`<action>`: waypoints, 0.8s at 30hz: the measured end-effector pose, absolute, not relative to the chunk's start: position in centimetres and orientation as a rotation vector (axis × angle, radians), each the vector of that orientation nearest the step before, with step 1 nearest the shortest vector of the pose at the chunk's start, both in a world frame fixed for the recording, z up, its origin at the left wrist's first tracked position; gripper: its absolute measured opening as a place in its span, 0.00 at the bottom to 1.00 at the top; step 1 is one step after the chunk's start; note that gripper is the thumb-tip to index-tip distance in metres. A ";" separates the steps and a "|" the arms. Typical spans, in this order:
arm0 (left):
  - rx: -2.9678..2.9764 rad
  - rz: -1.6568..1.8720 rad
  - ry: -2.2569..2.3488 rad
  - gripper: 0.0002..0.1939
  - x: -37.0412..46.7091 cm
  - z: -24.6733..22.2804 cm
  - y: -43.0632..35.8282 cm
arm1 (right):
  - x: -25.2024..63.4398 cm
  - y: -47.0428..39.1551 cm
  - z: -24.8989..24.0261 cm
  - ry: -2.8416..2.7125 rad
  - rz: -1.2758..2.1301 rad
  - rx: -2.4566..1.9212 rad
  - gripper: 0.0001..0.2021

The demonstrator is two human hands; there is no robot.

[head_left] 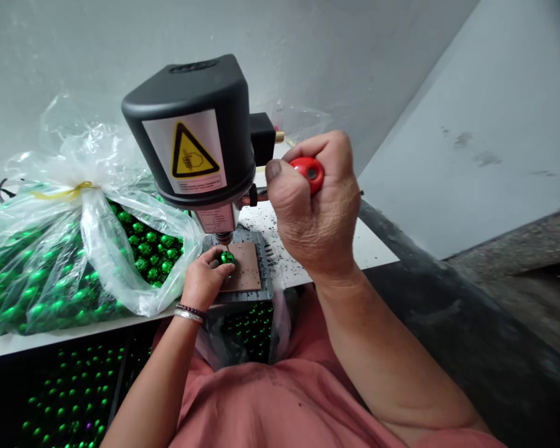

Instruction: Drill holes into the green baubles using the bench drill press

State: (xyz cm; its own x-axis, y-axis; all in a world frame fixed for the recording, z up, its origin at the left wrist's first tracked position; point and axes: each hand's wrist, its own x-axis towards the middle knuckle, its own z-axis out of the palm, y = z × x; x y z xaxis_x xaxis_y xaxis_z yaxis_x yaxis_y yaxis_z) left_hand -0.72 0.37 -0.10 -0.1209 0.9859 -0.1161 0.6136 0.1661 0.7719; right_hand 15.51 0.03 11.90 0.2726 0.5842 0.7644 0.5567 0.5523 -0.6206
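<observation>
Under the bit of a small black drill press (191,118), my left hand (208,274) pinches a shiny green ball (226,258) between thumb and fingers. The ball rests on a brown board (247,267) that lies on the slotted metal base (266,255). At the ball's top the thin drill bit (228,246) comes down to it; whether it has gone in I cannot tell. My right hand (320,205) is wrapped round the red knob (310,173) of the press's feed lever, to the right of the motor housing.
A clear plastic bag (140,302) full of green balls, tied with yellow string, stands left of the press. Dark shavings (280,249) lie on the white table (373,246). More green balls (252,330) sit below the table edge, near my lap. Walls stand behind and right.
</observation>
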 end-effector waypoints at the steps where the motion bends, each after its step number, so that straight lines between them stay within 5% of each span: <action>1: 1.558 0.743 1.841 0.20 -0.6 -0.1 0.3 | 15.5 0.0 11.9 -1.377 0.025 -1.075 0.10; 24: 1.733 0.560 1.867 0.25 -0.4 -0.1 0.5 | 15.4 -0.5 10.9 -1.349 -0.066 -1.018 0.07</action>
State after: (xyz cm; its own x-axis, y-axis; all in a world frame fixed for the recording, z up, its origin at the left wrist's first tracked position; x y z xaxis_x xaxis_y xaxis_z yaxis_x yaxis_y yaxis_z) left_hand -0.37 0.52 -0.12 -0.0397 0.9943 -0.0986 0.7759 0.0929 0.6240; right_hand 15.38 -0.50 10.91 0.2857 0.4991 0.8181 0.5762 0.5927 -0.5628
